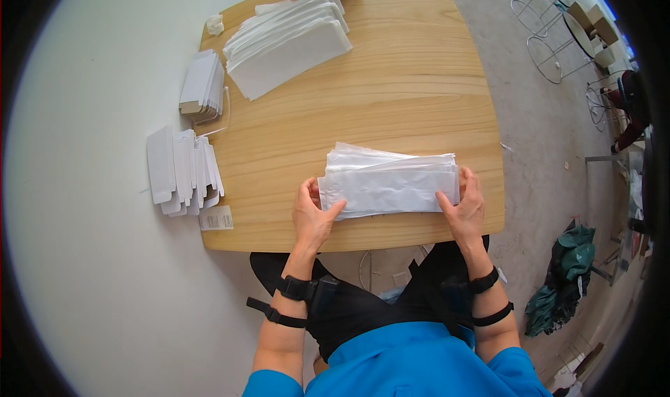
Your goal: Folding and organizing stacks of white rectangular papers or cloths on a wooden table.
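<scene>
A stack of flat, slightly wrinkled white bags [391, 185] lies on the wooden table near its front edge. Several layers show along its back side, fanned a little out of line. My left hand [314, 208] grips the left end, with the thumb on top and the fingers curled at the edge. At the right end my right hand [463, 207] holds the stack the same way, its thumb pressing the upper face. Part of the fingers of both hands is hidden under or behind the stack.
A larger fanned pile of white flat sleeves [286, 44] lies at the table's far left. Folded white cartons [202, 83] and more flattened cartons [185, 170] sit along the left edge by the wall. A printed label [216, 218] lies near the front left corner.
</scene>
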